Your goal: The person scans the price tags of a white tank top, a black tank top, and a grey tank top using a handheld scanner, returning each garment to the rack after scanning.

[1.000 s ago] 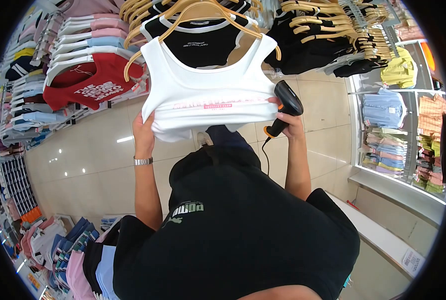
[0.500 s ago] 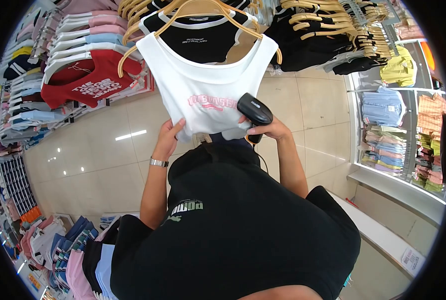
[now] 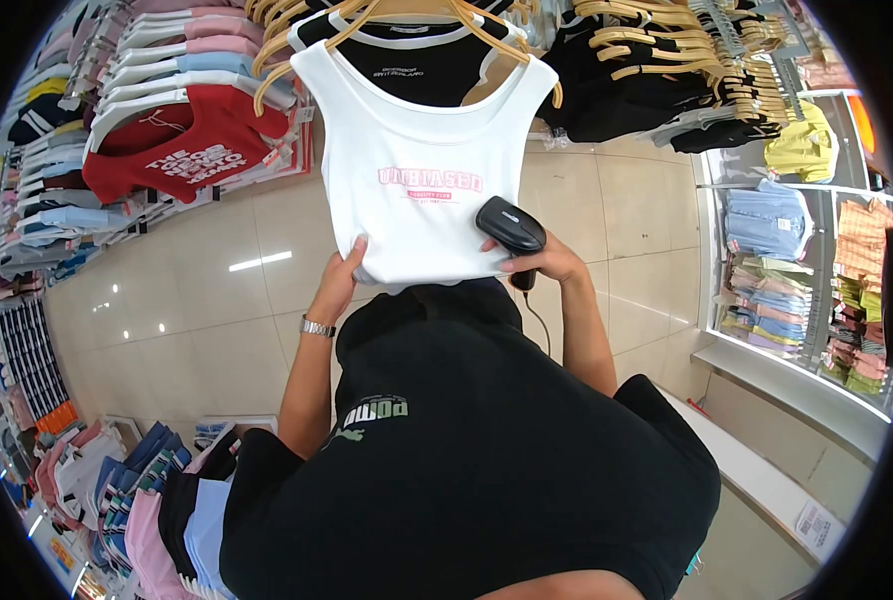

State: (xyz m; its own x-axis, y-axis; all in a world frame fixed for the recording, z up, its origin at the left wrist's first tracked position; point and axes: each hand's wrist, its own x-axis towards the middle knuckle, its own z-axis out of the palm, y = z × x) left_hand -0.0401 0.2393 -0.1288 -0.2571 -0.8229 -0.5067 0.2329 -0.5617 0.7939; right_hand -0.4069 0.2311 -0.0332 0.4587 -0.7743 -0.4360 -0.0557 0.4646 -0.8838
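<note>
A white tank top [image 3: 417, 140] with pink "UNBIASED" lettering hangs on a wooden hanger [image 3: 472, 25] in front of me. My left hand [image 3: 341, 278] pinches its lower left edge, the thumb lying on the front. At the lower right of the shirt, my right hand [image 3: 552, 258] is wrapped around a black barcode scanner [image 3: 512, 226], and some of its fingers also touch the hem. A thin cord runs down from the scanner's handle. Behind the white top hangs a black top [image 3: 407, 72] with white trim.
Black garments on wooden hangers [image 3: 657, 55] fill the rack at the upper right. To the left hang a red shirt [image 3: 182, 150] and several others on white hangers. Wall shelving [image 3: 704, 230] with folded clothes stands at right; more clothes [image 3: 152, 530] hang at lower left.
The white top has been pulled flatter and straighter, so its lettering reads clearly. The scanner has tilted slightly in my right hand. My left hand keeps its hold on the hem.
</note>
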